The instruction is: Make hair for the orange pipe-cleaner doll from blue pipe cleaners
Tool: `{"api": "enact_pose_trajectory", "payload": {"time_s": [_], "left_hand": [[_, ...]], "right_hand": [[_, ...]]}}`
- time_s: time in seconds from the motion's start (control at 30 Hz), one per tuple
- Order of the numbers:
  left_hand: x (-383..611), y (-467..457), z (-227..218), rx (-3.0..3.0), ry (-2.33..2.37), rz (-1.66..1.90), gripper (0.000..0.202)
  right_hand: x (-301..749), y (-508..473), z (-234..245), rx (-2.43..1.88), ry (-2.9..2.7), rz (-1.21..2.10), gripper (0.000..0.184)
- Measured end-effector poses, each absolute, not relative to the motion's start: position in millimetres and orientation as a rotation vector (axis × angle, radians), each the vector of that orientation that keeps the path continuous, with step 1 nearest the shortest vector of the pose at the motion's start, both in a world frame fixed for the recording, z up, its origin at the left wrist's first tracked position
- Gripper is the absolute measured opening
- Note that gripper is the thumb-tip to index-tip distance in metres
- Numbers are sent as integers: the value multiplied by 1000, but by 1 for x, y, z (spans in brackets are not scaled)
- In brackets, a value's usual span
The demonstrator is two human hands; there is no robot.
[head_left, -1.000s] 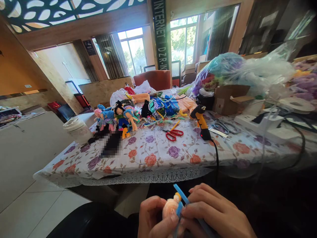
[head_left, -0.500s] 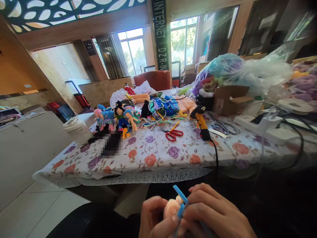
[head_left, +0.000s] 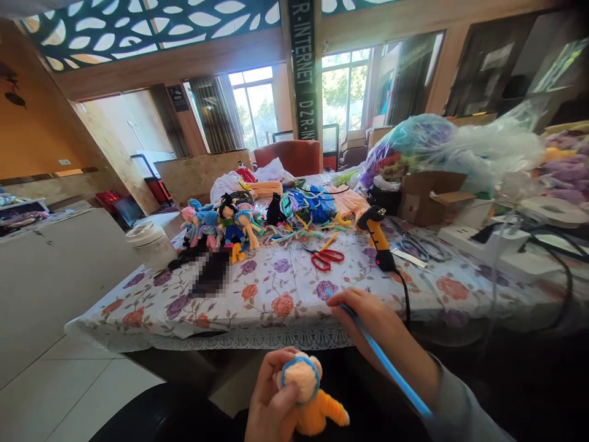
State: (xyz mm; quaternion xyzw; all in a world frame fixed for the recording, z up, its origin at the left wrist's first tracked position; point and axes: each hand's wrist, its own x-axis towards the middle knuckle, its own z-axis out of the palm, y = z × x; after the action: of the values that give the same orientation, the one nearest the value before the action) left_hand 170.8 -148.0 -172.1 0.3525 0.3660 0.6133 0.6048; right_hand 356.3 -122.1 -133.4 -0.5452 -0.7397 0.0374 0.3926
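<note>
In my left hand (head_left: 269, 399), closed low at the table's front edge, is a small fuzzy doll (head_left: 313, 408). It has a peach head ringed by a blue strip, and an orange body with one arm sticking out to the right. My right hand (head_left: 368, 316), higher and to the right, pinches one end of a blue pipe cleaner (head_left: 391, 368). The rest of that strip trails back along my forearm towards the sleeve. The two hands are apart.
Red-handled scissors (head_left: 327, 260) and a yellow-and-black glue gun (head_left: 378, 239) with a cord lie on the floral tablecloth (head_left: 262, 316). Finished dolls (head_left: 225, 224), a white canister (head_left: 151, 245), loose pipe cleaners (head_left: 317, 204), a cardboard box (head_left: 418, 199) and plastic bags stand behind.
My right hand has moved away from the doll, up and to the right, drawing the blue pipe cleaner out. The doll has turned, so its blue-ringed head and orange body now show.
</note>
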Motion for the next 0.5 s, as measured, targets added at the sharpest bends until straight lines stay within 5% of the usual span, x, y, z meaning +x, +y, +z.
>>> {"api": "enact_pose_trajectory", "payload": {"time_s": [0.2, 0.3, 0.5], "left_hand": [[175, -147, -178, 808, 846, 1377, 24], [172, -150, -178, 867, 854, 1381, 25], [161, -152, -173, 1010, 840, 1435, 23]], "right_hand": [[340, -14, -117, -1673, -2093, -26, 18], [342, 20, -109, -1782, -2099, -60, 33], [376, 25, -118, -2079, -2095, -41, 26]]}}
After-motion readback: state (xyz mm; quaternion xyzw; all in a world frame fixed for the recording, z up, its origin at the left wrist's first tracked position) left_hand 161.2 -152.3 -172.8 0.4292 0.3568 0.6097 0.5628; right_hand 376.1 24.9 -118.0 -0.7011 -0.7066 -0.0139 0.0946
